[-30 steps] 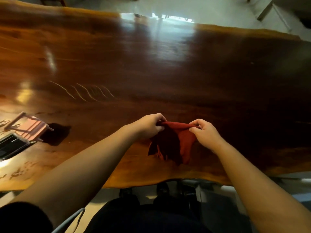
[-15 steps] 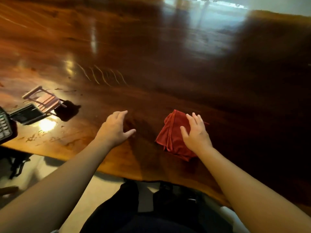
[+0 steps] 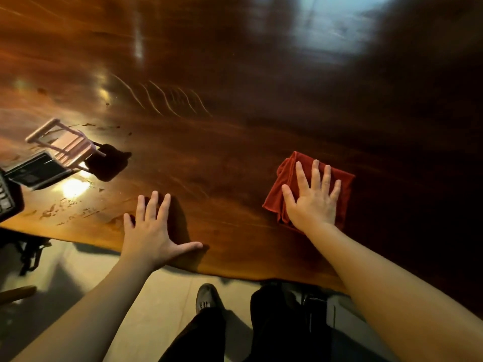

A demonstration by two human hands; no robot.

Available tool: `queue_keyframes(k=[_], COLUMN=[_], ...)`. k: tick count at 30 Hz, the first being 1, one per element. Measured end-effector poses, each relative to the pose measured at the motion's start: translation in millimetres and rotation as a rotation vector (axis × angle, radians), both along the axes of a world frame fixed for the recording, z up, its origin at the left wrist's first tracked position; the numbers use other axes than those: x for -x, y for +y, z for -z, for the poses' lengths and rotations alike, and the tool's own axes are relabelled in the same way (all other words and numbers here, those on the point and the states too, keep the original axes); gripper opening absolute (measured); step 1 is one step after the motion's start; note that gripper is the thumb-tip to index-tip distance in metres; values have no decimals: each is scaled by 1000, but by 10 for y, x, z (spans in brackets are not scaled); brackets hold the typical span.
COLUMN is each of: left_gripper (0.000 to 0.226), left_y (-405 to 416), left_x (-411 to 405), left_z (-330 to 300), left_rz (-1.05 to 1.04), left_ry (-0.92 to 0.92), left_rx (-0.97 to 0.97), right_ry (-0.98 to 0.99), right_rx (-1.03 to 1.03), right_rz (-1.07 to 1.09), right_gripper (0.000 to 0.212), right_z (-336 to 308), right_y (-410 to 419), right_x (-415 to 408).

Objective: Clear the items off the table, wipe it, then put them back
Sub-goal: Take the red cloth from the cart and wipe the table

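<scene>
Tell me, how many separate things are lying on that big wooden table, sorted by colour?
Red: 1, the folded cloth under the right hand.
Pale pink: 1, the small chair, tipped over.
Black: 2, a flat dark device and a keypad at the table's left edge.
Total: 4

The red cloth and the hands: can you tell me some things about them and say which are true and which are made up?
1. The right hand lies flat on the red cloth. True.
2. The left hand also presses on the cloth. False: it rests on the bare wooden table, apart from the cloth.
3. The cloth is spread out in one flat layer. False: it is folded and bunched.
4. A small pink chair stands on the table to the left of both hands. True.
5. The cloth lies beside the little chair. False: it lies far to the chair's right.
</scene>
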State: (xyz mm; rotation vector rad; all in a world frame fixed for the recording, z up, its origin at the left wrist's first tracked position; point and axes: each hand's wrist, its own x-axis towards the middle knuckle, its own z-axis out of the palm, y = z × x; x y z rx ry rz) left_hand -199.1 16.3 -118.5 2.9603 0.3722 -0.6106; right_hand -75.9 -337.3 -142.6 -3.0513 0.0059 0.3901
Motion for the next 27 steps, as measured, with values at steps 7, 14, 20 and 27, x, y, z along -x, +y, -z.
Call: queue_keyframes(k=[7,14,20,27], left_gripper=[151,162,162,160], left_y=[219,341,311,214], left_x=[245,212,152,-51], left_z=[19,4,-22,-5], left_rz=[14,-11,-41,48], left_ry=[-9,166,139,118], left_rx=[22,20,40,15], right_ry=[-57,-76,-78,-107], right_rx=[14,-16,-81,-148], right_rz=[-36,-174,-296,-454], right_gripper=[74,73,74,74], right_z=[46,47,25,43], right_y=[525,1332,1728,1681], right_x=[-257,-247,110,511])
